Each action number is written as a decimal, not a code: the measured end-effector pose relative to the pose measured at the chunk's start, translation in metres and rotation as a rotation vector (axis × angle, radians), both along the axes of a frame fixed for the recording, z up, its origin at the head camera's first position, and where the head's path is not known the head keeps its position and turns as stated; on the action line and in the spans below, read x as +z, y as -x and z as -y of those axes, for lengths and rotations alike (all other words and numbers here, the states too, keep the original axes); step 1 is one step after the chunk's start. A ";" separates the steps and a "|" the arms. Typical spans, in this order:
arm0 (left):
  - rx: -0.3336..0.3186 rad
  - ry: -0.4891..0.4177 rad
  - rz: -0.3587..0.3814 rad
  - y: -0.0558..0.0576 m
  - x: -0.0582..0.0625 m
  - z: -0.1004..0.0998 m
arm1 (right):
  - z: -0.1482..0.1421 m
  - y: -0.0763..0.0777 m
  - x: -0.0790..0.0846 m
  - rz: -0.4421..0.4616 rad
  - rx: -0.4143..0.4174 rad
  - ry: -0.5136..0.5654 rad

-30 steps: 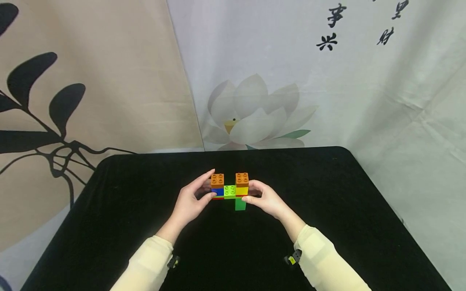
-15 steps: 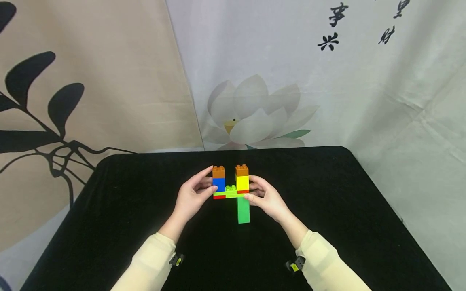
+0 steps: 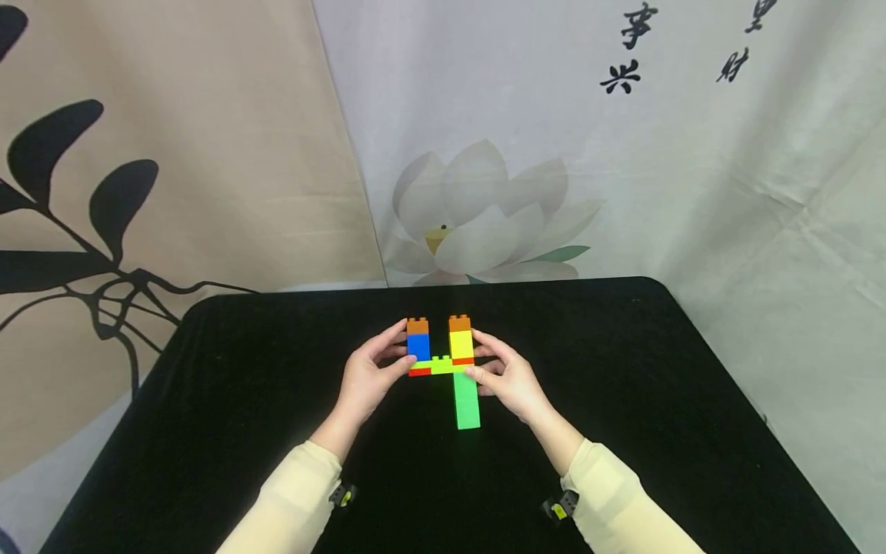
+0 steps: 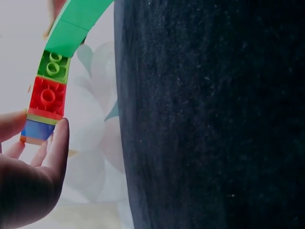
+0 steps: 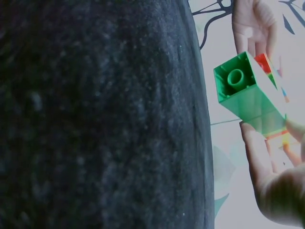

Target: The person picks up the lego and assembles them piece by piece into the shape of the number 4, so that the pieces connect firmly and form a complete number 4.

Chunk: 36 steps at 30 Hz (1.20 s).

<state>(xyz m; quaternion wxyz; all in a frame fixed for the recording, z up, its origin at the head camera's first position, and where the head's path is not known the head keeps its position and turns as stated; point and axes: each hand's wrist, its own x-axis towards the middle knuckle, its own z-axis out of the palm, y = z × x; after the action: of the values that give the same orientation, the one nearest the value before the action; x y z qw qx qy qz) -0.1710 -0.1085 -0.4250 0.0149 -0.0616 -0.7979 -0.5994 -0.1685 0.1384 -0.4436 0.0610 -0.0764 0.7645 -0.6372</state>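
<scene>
Both hands hold up one toy-brick build, seen in the head view. Its left column has an orange brick (image 3: 418,327) above a blue brick (image 3: 418,346). The right one stacks orange, yellow (image 3: 461,345) and thin red. A lime-green bar (image 3: 441,366) joins them, with a red brick (image 4: 47,97) under its left end and green bricks (image 3: 467,402) hanging under its right end. My left hand (image 3: 364,378) pinches the left side by the blue brick, thumb in front. My right hand (image 3: 514,385) pinches the right side near the bar; some fingers are hidden behind.
A black-covered table (image 3: 443,485) lies beneath the hands. Behind it hangs a pale cloth (image 3: 678,192) printed with a lotus, dark leaves and characters. Small dark devices (image 3: 564,504) sit at the sleeve cuffs.
Both hands have raised or tipped the build. Its front faces and the green bricks show at greater length, while the orange stud tops show less. The grip looks the same.
</scene>
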 end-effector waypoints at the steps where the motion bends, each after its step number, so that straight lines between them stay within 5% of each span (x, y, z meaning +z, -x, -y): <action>1: 0.002 0.000 0.009 0.000 -0.001 0.000 | 0.000 0.000 0.000 0.004 -0.003 -0.002; 24: -0.067 0.091 0.207 0.021 -0.029 -0.005 | 0.001 0.014 -0.017 0.144 0.023 -0.123; 36: -0.093 0.124 0.258 0.022 -0.033 -0.001 | 0.001 0.026 -0.021 0.187 0.070 -0.221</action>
<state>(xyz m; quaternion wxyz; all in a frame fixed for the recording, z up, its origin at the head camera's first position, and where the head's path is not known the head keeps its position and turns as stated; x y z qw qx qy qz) -0.1928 -0.1077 -0.4575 -0.1194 -0.0220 -0.8248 -0.5522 -0.1941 0.1373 -0.4645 0.1624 -0.0363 0.8178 -0.5508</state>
